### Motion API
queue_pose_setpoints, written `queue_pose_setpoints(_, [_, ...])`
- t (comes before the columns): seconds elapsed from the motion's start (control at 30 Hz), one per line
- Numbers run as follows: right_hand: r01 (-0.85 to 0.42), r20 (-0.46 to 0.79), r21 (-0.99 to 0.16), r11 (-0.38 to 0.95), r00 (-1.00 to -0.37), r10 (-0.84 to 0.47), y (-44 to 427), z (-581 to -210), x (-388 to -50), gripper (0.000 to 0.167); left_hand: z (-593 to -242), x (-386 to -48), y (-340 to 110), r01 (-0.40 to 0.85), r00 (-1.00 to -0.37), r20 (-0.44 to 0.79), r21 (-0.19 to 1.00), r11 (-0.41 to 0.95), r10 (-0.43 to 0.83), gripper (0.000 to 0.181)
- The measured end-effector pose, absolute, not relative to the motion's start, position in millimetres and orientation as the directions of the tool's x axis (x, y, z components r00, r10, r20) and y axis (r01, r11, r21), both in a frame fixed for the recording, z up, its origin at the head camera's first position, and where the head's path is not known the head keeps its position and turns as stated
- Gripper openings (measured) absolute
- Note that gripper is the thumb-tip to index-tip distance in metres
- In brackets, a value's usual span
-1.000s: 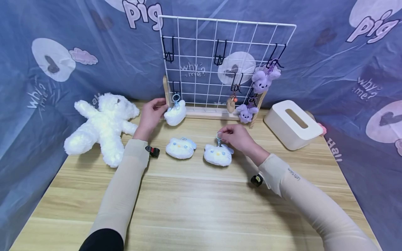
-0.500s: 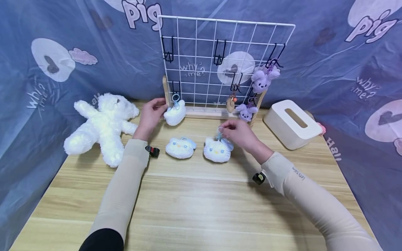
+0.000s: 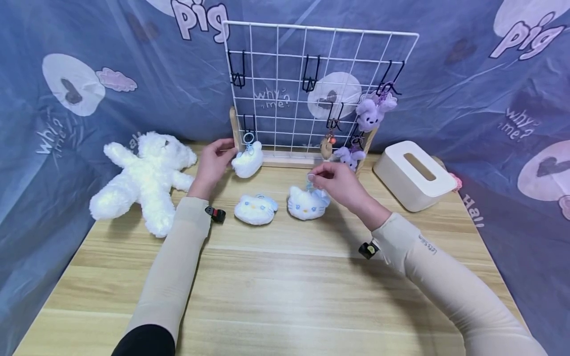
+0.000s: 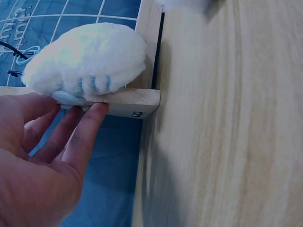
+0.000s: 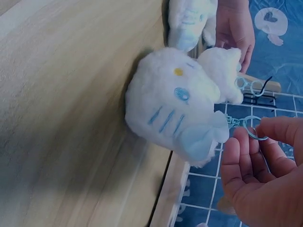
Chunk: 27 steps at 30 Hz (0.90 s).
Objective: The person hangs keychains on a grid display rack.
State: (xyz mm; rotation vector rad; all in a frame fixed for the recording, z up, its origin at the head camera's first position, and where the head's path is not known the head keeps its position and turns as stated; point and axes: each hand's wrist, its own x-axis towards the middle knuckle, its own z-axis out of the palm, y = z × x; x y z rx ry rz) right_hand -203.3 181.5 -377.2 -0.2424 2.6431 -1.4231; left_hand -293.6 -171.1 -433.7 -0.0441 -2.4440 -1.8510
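In the head view my left hand [image 3: 213, 163] grips the wooden side post [image 3: 235, 126] of a white grid rack [image 3: 294, 99]. Its fingertips touch the post's edge in the left wrist view, partly hidden by a white plush keychain [image 4: 94, 59] hanging from a black hook. My right hand [image 3: 340, 183] pinches the light blue key ring [image 5: 253, 128] of a white cat plush keychain [image 3: 306, 203] with blue eyes, yellow nose and blue bow. That keychain hangs upright below the fingers; whether it touches the table is unclear. A matching cat plush keychain [image 3: 256, 209] lies on the table to its left.
On the rack hang two purple rabbit keychains [image 3: 370, 114] and a brown charm [image 3: 327, 147]; several black hooks [image 3: 310, 74] stick out. A white plush bear [image 3: 149, 180] lies at left. A cream tissue box [image 3: 414, 175] stands at right on the wooden table [image 3: 285, 287].
My right hand has raised the key ring toward the rack, and the cat plush keychain has moved up and back with it, turning more upright. My left hand has stayed at the post.
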Motion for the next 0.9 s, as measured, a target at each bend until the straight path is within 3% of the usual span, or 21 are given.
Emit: queue_pose_setpoints(0.9, [-0.175,0.056,-0.835,0.522,-0.970,-0.236,174,-342,-207,0.019,-435,-296,-173,0.057,-0.997,0.067,0.959,0.278,-0.026,0.041])
